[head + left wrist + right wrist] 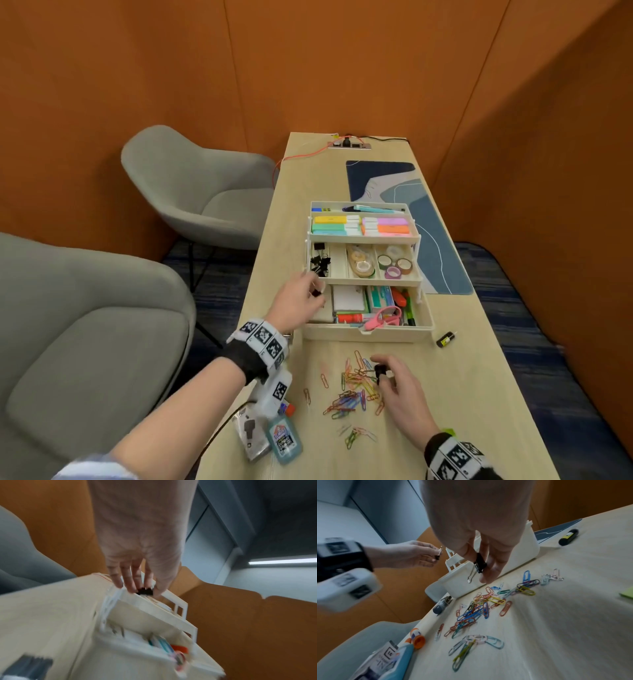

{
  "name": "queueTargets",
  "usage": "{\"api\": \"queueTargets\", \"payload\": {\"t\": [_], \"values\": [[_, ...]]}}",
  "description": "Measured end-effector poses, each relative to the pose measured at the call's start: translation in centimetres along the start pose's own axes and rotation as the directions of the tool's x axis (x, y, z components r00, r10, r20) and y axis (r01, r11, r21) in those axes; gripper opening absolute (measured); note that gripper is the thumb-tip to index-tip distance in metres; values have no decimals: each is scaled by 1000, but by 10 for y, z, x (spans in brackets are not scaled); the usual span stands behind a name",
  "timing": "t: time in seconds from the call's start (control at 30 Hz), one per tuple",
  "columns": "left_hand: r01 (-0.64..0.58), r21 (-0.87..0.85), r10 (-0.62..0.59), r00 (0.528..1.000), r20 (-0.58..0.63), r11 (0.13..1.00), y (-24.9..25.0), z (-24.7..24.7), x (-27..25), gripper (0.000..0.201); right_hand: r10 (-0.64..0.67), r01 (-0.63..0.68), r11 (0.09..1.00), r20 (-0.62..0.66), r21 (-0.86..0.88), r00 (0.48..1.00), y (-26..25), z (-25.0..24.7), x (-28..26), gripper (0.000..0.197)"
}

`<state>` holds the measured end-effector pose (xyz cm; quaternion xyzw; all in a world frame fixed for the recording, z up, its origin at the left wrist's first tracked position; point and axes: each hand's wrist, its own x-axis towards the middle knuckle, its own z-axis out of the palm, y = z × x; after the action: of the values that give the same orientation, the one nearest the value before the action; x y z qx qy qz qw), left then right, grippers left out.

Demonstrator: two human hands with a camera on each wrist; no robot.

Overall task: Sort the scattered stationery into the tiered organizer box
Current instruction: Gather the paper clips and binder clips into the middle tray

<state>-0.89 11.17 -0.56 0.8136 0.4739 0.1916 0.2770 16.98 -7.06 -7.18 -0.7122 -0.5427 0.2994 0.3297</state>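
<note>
The cream tiered organizer box [424, 323] stands open on the desk, its trays stepped back. My left hand [301, 298] hovers at the box's left front corner and pinches a small black binder clip [317, 293] [145, 592] [437, 557], just short of the middle tray's left compartment that holds several binder clips [320, 264]. My right hand [390, 377] is low over the paper clips [356, 387] [481, 607] in front of the box and pinches a larger black binder clip [380, 371] [480, 562] with its wire handle hanging down.
A glue bottle [284, 440], an orange-capped glue stick [418, 639] and a packet [250, 435] lie at the desk's near left edge. A small black-and-yellow item [445, 339] lies right of the box. A blue mat [442, 260] sits behind. Grey chairs [191, 192] stand left.
</note>
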Motion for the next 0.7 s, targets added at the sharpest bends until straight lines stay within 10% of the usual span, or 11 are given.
{"api": "queueTargets", "payload": {"t": [0.4, 0.7], "values": [[-33, 171, 45, 996, -72, 985, -13, 8, 79, 47, -47, 45, 989, 13, 144, 999, -38, -4, 30, 34], [-90, 348, 103, 995, -17, 933, -17, 19, 80, 29, -11, 7, 991, 30, 135, 999, -40, 2, 32, 42]]}}
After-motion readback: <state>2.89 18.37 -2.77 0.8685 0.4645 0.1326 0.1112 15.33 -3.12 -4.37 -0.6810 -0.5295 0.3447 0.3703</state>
